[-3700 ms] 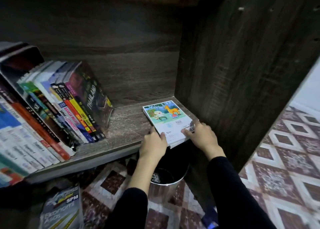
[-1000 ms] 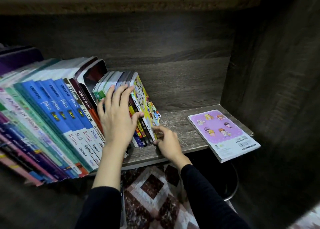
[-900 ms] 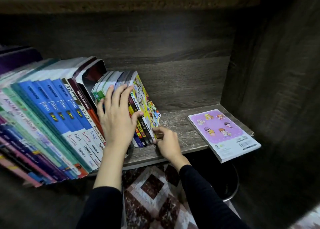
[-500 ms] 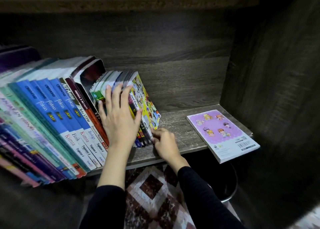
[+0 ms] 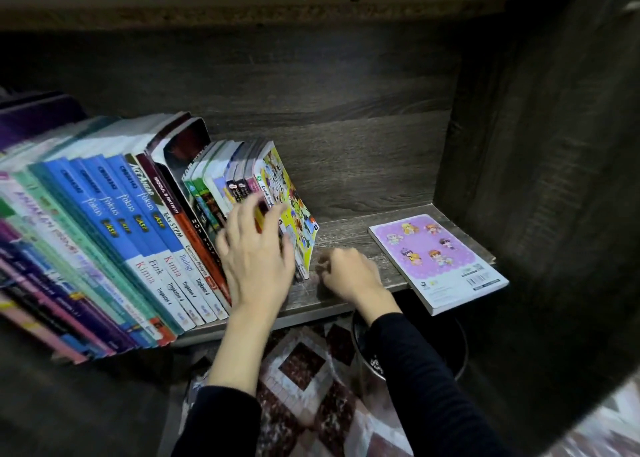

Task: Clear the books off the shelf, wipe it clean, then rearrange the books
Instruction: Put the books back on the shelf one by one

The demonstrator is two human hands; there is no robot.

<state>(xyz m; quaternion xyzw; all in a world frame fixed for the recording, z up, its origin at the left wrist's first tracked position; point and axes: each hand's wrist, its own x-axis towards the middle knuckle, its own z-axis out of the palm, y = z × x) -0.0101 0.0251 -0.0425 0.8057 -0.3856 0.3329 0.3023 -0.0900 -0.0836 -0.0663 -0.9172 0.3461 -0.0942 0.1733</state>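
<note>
Dark wood-grain shelf (image 5: 346, 228) carries a leaning row of upright paperback books (image 5: 145, 235) at left. A purple-covered book (image 5: 436, 259) lies flat at right, overhanging the edge. Left hand (image 5: 256, 259), fingers spread, presses the spines; right hand (image 5: 349, 273), loosely curled, holds nothing

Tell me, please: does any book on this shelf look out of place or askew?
Yes. The pink book lies flat near the shelf's right end, its corner overhanging the front edge, apart from the row of books, which leans left rather than standing upright.
</note>
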